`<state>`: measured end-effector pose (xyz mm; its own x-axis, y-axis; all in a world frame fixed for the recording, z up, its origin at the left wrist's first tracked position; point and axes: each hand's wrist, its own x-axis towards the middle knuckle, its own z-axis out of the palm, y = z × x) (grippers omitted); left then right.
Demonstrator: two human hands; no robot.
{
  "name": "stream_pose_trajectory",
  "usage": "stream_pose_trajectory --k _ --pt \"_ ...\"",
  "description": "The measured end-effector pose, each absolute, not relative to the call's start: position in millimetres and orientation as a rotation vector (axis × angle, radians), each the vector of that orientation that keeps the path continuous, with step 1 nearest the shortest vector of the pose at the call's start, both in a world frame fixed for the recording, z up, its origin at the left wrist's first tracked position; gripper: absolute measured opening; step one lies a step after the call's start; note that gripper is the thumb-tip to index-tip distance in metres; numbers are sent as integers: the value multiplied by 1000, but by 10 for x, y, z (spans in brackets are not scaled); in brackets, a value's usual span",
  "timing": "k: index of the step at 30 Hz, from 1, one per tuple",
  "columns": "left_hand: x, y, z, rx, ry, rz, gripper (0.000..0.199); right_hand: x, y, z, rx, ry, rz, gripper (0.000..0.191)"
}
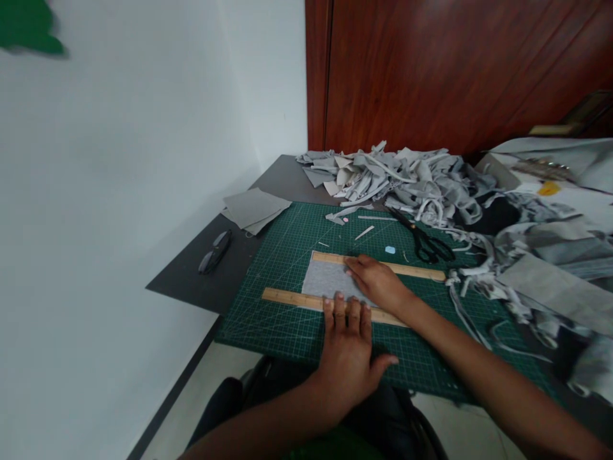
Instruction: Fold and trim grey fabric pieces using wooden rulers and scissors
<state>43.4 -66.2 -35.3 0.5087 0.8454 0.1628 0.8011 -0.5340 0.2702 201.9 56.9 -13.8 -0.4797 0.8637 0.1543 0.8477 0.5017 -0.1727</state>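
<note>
A small light grey piece of fabric (324,276) lies flat on the green cutting mat (282,255). Two wooden rulers cross it: the far ruler (416,271) along its back edge, the near ruler (287,296) along its front edge. My left hand (347,358) is open, its spread fingertips pressing down on the near ruler, thumb out to the right. Reaching in from the right, my right hand (378,279) lies over the fabric and part of the far ruler. Its fingers are drawn together at that ruler; anything between them is hidden.
Black-handled scissors (428,246), a pale blue chalk-like piece (390,250) and small scraps lie on the mat. Behind is a heap of grey fabric strips (383,176); more cloth (550,281) crowds the right. Cut grey pieces (256,207) and eyeglasses (215,251) lie left, near the white wall.
</note>
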Motion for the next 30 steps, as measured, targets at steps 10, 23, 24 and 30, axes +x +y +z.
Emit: stream_pose_trajectory --k 10,23,24,30 --pt "426 -681 -309 2561 1411 434 91 1996 564 -198 -1510 -2524 -13 41" --pt "420 -659 -299 2541 1395 402 89 2787 1002 -189 -1787 -2059 -213 33" --pt "421 -659 -297 2532 1391 399 90 2888 1052 -218 -1798 -2066 -169 31" --pt "428 -670 -336 2506 1382 403 95 3098 1195 -327 -1744 -2155 12 18"
